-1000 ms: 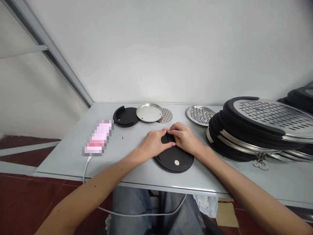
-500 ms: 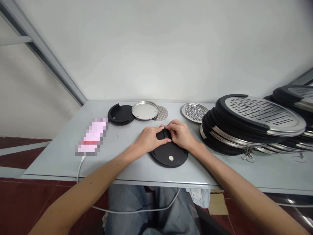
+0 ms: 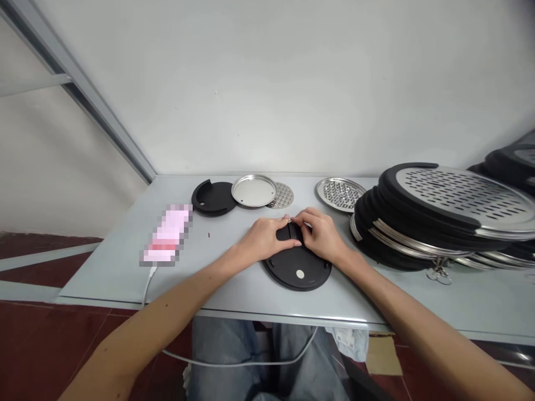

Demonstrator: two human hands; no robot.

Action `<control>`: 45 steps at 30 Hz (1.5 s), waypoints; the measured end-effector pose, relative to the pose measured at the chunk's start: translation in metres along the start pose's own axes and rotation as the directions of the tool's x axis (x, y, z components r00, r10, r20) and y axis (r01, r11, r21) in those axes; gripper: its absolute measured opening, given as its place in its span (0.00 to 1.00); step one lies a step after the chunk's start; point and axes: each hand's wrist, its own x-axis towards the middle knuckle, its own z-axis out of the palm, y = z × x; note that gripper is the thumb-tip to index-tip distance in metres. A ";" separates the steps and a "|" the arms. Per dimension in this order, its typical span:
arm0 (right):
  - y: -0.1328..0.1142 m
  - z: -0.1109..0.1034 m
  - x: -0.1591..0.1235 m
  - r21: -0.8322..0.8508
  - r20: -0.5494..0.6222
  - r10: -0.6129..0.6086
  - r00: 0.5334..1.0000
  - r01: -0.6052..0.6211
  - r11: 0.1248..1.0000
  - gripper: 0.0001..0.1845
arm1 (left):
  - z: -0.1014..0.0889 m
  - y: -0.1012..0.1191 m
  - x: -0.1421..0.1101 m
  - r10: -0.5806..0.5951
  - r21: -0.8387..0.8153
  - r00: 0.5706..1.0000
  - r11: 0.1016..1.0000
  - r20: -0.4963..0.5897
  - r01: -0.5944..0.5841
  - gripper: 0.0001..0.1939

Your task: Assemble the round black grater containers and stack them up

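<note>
A round black disc (image 3: 288,270) with a pale dot lies on the table in front of me. My left hand (image 3: 263,238) grips its far left part, the thumb lying across its upper face. From the right, my right hand (image 3: 317,234) bends over the far edge, finger and thumb pinched together beside the left fingertips. A small metallic glint shows between the fingertips there; its kind is too small to make out. The fingers partly cover a raised strap-like strip on the disc.
Behind stand a black holder (image 3: 215,197), a silver lid-like plate (image 3: 253,190), a perforated disc (image 3: 283,196) and a metal grater disc (image 3: 339,194). Tall stacks of black-rimmed grater plates (image 3: 455,200) occupy the right. A phone (image 3: 169,233) with a white cable (image 3: 148,278) lies left.
The camera view swings slightly and returns. Both hands stay at the far edge of the disc, the right fingers shifting a little there. The disc keeps its place.
</note>
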 end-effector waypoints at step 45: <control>0.000 -0.003 -0.006 -0.019 -0.049 0.106 0.993 -0.107 0.994 0.12 | -0.006 0.006 0.008 0.073 0.068 0.991 0.994 0.115 -0.081 0.26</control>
